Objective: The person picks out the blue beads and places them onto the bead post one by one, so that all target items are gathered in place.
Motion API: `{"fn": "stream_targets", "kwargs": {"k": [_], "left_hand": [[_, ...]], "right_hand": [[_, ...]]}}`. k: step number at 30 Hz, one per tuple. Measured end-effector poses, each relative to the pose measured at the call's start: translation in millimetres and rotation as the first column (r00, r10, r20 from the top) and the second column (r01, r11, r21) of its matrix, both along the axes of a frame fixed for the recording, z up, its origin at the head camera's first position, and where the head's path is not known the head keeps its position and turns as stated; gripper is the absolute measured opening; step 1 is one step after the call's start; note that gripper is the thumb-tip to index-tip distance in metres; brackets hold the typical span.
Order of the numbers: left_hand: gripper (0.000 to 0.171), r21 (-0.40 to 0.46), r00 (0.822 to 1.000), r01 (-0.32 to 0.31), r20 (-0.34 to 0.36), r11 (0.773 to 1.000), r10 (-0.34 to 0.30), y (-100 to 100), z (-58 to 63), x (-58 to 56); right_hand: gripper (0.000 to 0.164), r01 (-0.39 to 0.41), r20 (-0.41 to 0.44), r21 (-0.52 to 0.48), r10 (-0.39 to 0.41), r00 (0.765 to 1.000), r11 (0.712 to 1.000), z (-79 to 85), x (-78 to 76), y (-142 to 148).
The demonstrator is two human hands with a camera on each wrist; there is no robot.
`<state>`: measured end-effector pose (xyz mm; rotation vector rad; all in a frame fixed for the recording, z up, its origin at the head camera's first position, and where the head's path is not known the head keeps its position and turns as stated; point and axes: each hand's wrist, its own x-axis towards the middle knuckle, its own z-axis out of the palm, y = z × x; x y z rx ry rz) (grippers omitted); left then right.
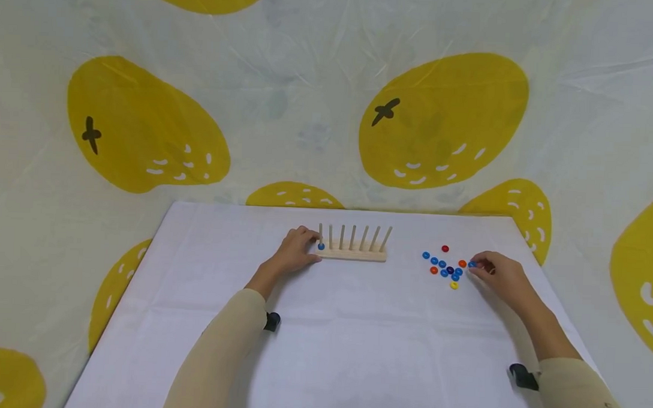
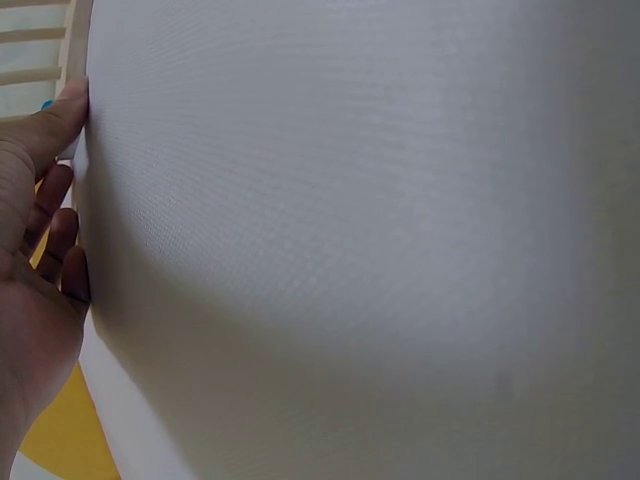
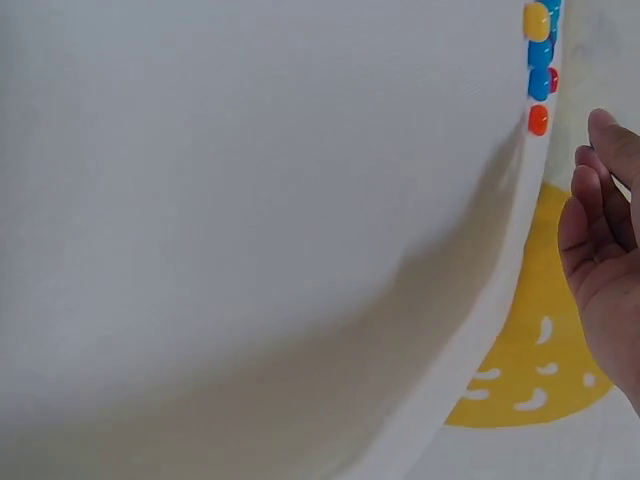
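A wooden peg rack point(image 1: 352, 253) with a row of several upright pegs stands toward the back of the white table. One blue ring bead point(image 1: 321, 247) sits low on its leftmost peg. My left hand point(image 1: 296, 251) grips the rack's left end, thumb at the front and fingers behind; in the left wrist view the thumb point(image 2: 65, 115) lies along the base. Over on the right, my right hand point(image 1: 499, 275) pinches another blue bead point(image 1: 472, 264) between thumb and fingertips, just right of the loose beads. The right wrist view hides that bead behind the fingers point(image 3: 590, 200).
Loose ring beads lie scattered right of the rack: several blue ones point(image 1: 434, 260), a dark one point(image 1: 450, 270), a red one point(image 1: 445, 248), orange ones point(image 1: 462, 264) and a yellow one point(image 1: 454, 285). A lemon-patterned cloth point(image 1: 308, 107) hangs behind the table point(image 1: 354, 349).
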<state>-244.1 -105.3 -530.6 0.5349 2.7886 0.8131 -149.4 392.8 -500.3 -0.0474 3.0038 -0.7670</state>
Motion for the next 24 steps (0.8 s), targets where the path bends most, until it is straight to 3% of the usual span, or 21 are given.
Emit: {"fn": "stream_targets", "kwargs": {"k": [13,24], "left_hand": [[0.056,-0.012,1.0,-0.006,0.006,1.0,0.006,0,-1.2,-1.0],[0.057,-0.012,1.0,-0.005,0.016,1.0,0.005,1,-6.1,-2.1]], "right_hand": [[0.031,-0.081,-0.062,-0.022,0.079,0.995,0.996,30.2,-12.5,-42],[0.024,-0.184,-0.173,-0.013,0.179,0.969,0.983,51.2,-25.8,-82]]}}
